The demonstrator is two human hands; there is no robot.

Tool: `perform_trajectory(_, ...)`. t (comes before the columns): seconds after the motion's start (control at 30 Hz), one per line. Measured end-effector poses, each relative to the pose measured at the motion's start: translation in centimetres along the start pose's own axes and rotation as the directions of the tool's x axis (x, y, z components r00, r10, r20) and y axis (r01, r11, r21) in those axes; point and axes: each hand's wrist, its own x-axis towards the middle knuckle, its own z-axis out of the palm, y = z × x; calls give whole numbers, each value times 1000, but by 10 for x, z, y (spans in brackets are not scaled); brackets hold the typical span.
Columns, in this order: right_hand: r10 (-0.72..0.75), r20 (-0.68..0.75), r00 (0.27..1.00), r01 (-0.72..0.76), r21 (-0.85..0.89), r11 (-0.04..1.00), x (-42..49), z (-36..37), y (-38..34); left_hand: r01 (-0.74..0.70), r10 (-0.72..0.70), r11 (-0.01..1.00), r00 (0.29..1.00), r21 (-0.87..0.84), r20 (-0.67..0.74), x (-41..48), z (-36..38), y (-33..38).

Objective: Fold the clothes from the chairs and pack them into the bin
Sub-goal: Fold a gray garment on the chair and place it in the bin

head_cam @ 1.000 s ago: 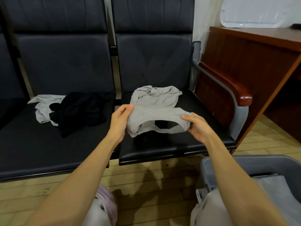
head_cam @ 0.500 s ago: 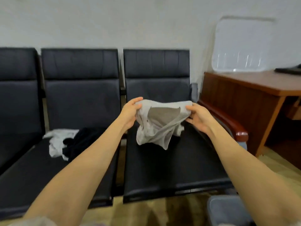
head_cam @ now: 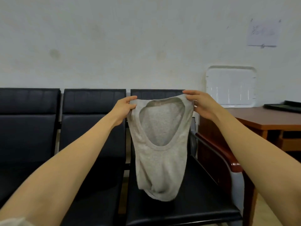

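Both bare forearms are stretched forward and upward from the lower corners of the view, with the wrists raised to about the same height and kept apart by the width of what is held. The left grip [head_cam: 124, 108] is closed in a pinch, thumb on top and fingers curled beneath, on the upper left edge of a grey garment [head_cam: 161, 168]. The right grip [head_cam: 199, 104] is closed likewise on the upper right edge, with the thumb laid along the top.
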Motion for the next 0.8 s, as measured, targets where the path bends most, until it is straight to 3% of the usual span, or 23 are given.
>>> perform_trajectory(0.17, 117, -4, 993, -117, -62, 991, 21, -2, 46, 86, -89, 989, 996, 116, 18, 19, 11, -30)
perform_trajectory(0.33, 303, -54, 952, -302, 26, 953, 75, 0, 127, 320, -322, 945, 947, 71, 11, 67, 34, -101)
perform_trajectory(0.43, 373, -18, 928, -371, 66, 926, 110, 7, 154, 362, -363, 930, 932, 60, 0, 108, 49, -135)
perform_trajectory(0.5, 297, -21, 955, -293, 114, 949, 141, 12, 144, 260, -260, 965, 965, 27, -12, 146, 53, -127)
perform_trajectory(0.6, 29, -79, 996, -7, 266, 964, 185, 18, 81, -22, 11, 983, 998, -181, -59, 193, 47, -60)
perform_trajectory(0.7, -206, -140, 969, 245, 405, 881, 186, 15, -5, -296, 258, 861, 955, -413, -147, 197, 30, 33)
perform_trajectory(0.8, -321, -92, 943, 329, 416, 848, 151, 7, -50, -373, 354, 761, 924, -530, -142, 159, 15, 82)
